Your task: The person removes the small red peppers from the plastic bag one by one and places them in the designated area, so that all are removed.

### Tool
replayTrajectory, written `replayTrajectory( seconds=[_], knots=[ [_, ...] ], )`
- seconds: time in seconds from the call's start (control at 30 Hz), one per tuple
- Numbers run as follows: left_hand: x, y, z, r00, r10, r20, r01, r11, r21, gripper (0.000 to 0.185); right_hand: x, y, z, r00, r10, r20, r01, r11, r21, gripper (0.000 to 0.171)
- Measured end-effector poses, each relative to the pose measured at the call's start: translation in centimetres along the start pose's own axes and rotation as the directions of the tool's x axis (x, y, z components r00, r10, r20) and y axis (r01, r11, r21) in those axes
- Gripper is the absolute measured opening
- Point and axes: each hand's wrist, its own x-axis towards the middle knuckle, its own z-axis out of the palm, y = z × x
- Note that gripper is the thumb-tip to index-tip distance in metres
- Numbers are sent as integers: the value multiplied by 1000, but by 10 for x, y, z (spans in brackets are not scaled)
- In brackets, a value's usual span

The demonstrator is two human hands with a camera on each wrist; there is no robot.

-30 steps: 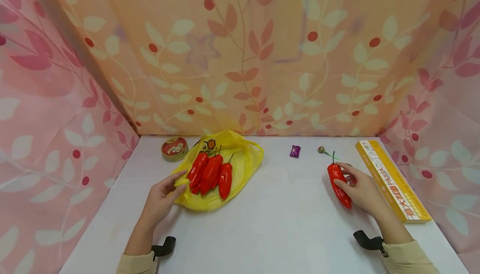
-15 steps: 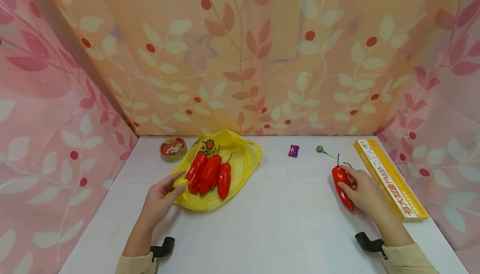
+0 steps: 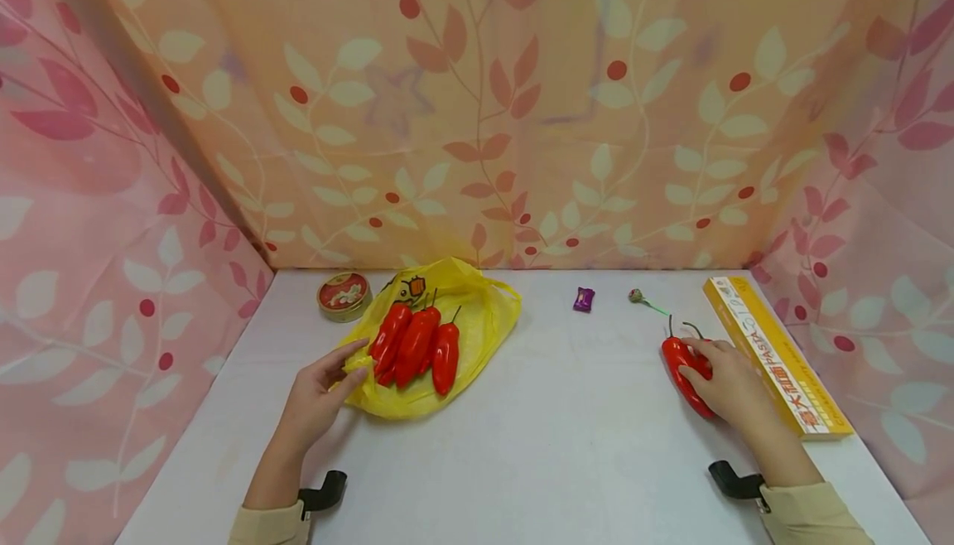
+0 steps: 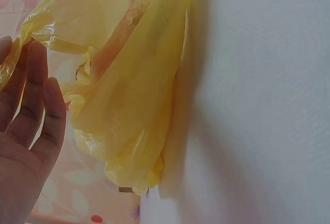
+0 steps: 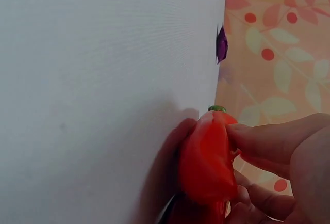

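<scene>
My left hand (image 3: 316, 404) pinches the near-left edge of a yellow plastic bag (image 3: 480, 363); in the left wrist view the bag's gathered edge passes between thumb and fingers. Several red chili peppers (image 3: 417, 350) lie in the bag's mouth, stems pointing away. At the right, my right hand (image 3: 734, 388) grips a red chili pepper (image 5: 206, 157) between thumb and fingers, close over the table. A second red pepper (image 3: 699, 360) lies right beside it, mostly hidden by the hand, with its curved stem showing.
A yellow pasta box (image 3: 778, 359) lies right of my right hand. Toward the back are a lollipop (image 3: 636, 296) with a green stick, a purple-wrapped candy (image 3: 585, 300) and a round red-lidded tin (image 3: 344, 295). Patterned cloth (image 3: 477, 114) walls the white table (image 3: 537, 462).
My right hand has moved a little right and toward me, bringing its pepper lower and up against the second one. The left hand and bag have stayed put.
</scene>
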Motion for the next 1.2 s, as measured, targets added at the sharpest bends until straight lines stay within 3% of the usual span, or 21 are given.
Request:
replayTrajectory(
  seconds=[0.33,0.53,0.7,0.9,1.2],
  knots=[
    [0,-2,0,1000,1,1,-1,1000,3,49,4,7,-1,1000,14,5,-14,1000,15,68],
    [0,-3,0,1000,2,4,-2,1000,-4,49,5,3,-7,999,-27,-27,28,998,53,66],
    [0,-3,0,1000,-1,2,1,1000,-1,49,3,-21,-9,991,-107,-78,116,986,118,58],
    [1,-5,0,1000,13,2,-13,1000,-27,48,3,-58,-5,953,-238,-190,270,948,170,51],
    [0,-4,-1,1000,2,0,-2,1000,-22,48,12,-110,7,954,-278,-114,299,916,268,52]
  ],
)
